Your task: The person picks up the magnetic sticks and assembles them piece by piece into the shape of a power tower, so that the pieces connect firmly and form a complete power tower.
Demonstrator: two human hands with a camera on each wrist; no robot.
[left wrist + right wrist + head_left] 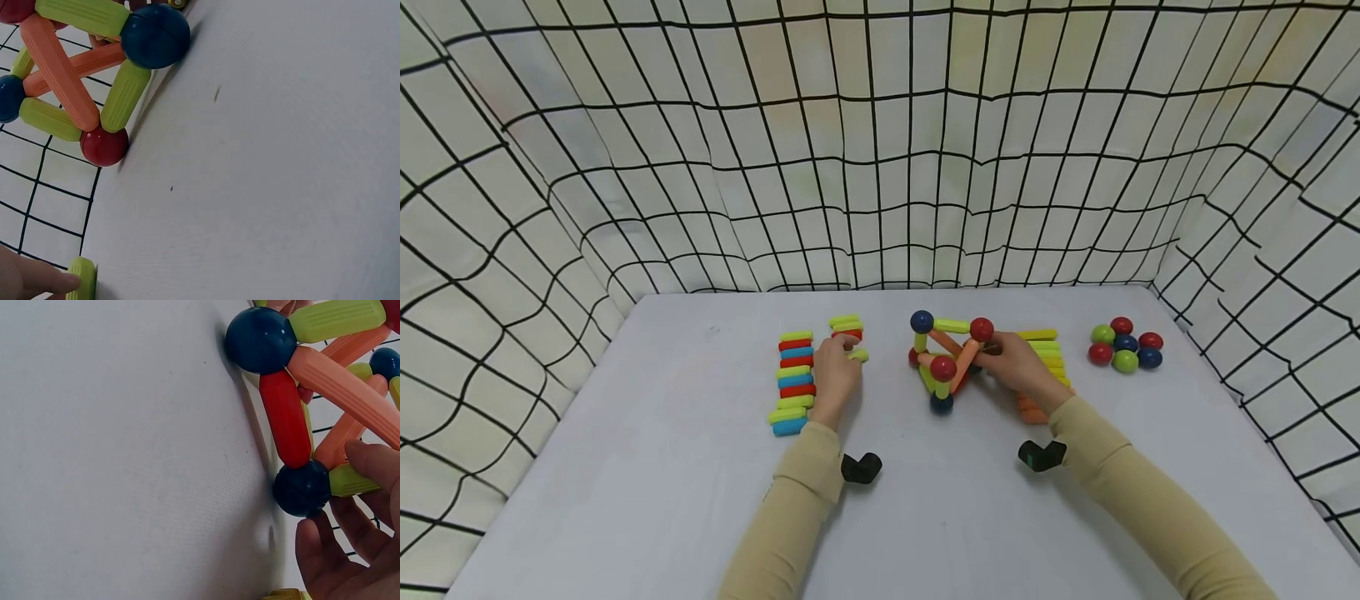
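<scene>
A frame of magnetic rods and balls [943, 368] stands on the table between the hands, with blue and red balls joined by green, orange and red rods. My right hand [1017, 363] grips its right side; thumb and fingers are around a short green rod [353, 480] beside a lower blue ball [302, 489]. To the left, my left hand [838, 375] pinches a short green rod [82, 279] by the small group of rods [846, 321]. The left thumb is mostly hidden. In the left wrist view, the frame's red ball [104, 146] shows above that hand.
A column of short green, red and blue rods [795, 375] lies left of the left hand. Yellow and orange rods [1047, 354] lie behind the right hand. Several loose balls [1125, 343] cluster at the right. Black grid netting [910, 158] over white cloth surrounds the white table [917, 517].
</scene>
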